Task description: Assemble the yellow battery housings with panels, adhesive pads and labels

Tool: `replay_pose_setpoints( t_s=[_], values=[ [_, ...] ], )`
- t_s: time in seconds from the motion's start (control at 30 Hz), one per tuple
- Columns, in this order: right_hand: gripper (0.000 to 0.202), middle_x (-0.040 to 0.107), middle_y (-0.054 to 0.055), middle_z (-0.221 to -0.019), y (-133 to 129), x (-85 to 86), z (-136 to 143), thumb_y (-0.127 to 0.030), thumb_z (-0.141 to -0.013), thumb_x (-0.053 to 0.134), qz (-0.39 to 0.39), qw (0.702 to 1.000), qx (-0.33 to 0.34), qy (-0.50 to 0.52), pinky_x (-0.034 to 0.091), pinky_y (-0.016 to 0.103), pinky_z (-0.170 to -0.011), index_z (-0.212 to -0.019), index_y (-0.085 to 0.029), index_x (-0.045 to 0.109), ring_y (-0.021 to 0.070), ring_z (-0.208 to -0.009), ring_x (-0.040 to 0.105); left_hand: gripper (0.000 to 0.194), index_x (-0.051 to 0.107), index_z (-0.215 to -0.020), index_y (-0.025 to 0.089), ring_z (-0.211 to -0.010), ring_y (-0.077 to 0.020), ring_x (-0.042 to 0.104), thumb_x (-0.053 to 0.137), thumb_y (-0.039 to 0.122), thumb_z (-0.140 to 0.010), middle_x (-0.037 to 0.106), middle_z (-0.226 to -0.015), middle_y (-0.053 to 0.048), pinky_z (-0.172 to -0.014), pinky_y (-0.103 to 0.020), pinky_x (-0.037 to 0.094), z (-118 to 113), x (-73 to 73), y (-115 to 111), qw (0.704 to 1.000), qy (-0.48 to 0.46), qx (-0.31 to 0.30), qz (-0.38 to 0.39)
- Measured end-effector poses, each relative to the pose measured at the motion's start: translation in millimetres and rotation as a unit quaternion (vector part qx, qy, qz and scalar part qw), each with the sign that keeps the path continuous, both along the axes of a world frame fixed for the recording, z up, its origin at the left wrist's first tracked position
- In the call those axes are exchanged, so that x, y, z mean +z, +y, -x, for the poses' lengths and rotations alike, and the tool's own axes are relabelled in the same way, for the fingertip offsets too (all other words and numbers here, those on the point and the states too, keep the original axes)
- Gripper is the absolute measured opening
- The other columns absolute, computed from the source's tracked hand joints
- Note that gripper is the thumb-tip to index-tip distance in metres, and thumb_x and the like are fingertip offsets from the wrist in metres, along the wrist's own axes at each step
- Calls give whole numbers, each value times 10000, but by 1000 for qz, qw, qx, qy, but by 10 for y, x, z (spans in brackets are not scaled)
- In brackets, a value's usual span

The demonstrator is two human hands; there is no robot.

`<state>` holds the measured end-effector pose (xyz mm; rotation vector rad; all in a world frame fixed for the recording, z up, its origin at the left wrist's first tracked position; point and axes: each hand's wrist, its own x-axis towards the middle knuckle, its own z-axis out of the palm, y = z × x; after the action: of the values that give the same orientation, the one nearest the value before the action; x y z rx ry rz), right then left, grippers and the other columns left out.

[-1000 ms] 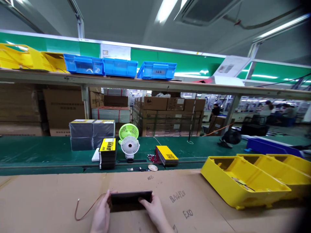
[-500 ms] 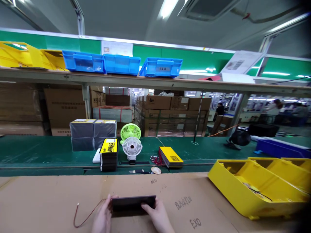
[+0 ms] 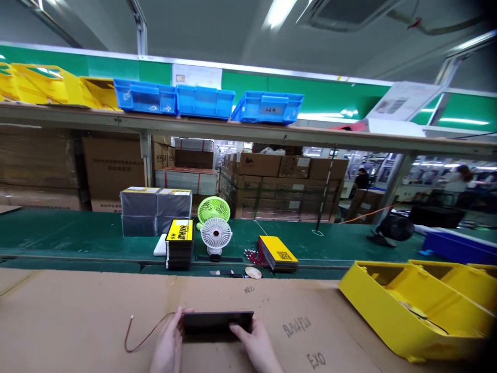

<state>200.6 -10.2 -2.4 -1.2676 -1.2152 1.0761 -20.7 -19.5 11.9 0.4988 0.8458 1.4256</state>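
Note:
Between my two hands is a flat black rectangular panel (image 3: 212,325), held just above the cardboard sheet (image 3: 97,316). My left hand (image 3: 173,336) grips its left end, with the fingers partly hidden behind it. On the right end, my right hand (image 3: 254,339) has its thumb pressed on the panel's face and the other fingers behind the edge. A thin dark red wire (image 3: 143,346) with a small white connector trails left from the panel's left end over the cardboard.
Beyond the cardboard stand a stack of yellow-labelled black packs (image 3: 179,246), a white fan (image 3: 216,235), a green fan (image 3: 213,208) and a second yellow-topped stack (image 3: 278,252) with red wires. Yellow bins (image 3: 388,311) sit at the right. Blue bins (image 3: 205,102) line the shelf above.
The whole view has shifted, so the scene sits slightly further right. Both hands keep hold of the black panel in nearly the same pose.

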Motion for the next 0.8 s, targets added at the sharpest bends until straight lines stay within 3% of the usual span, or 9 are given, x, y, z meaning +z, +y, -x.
replay_pose_setpoints(
  t_s=[0.27, 0.5, 0.8],
  values=[
    [313, 706, 93, -917, -11, -8, -6, -310, -625, 679, 13, 1000, -7, -13, 466, 366, -856, -883, -136, 648, 284, -923, 633, 383, 709, -872, 125, -1071, -275, 572, 679, 449, -670, 706, -971, -106, -925, -350, 427, -7, 4, -32, 1000, 12, 7, -16],
    [306, 699, 81, -928, -253, 132, 68, -358, -665, 676, -10, 999, 17, -29, 447, 360, -870, -894, -155, 666, 281, -941, 614, 338, 708, -826, 113, -923, -238, 632, 676, 416, -680, 718, -861, -95, -837, -320, 459, 18, 23, -43, 999, 2, 32, -4],
    [235, 681, 68, -770, -372, 229, 83, -369, -697, 657, -39, 996, 34, -79, 459, 329, -731, -770, -146, 680, 255, -778, 606, 351, 700, -835, 113, -853, -213, 627, 658, 431, -693, 711, -829, -94, -782, -307, 444, 10, 24, -55, 999, 9, 32, 0]
  ],
)
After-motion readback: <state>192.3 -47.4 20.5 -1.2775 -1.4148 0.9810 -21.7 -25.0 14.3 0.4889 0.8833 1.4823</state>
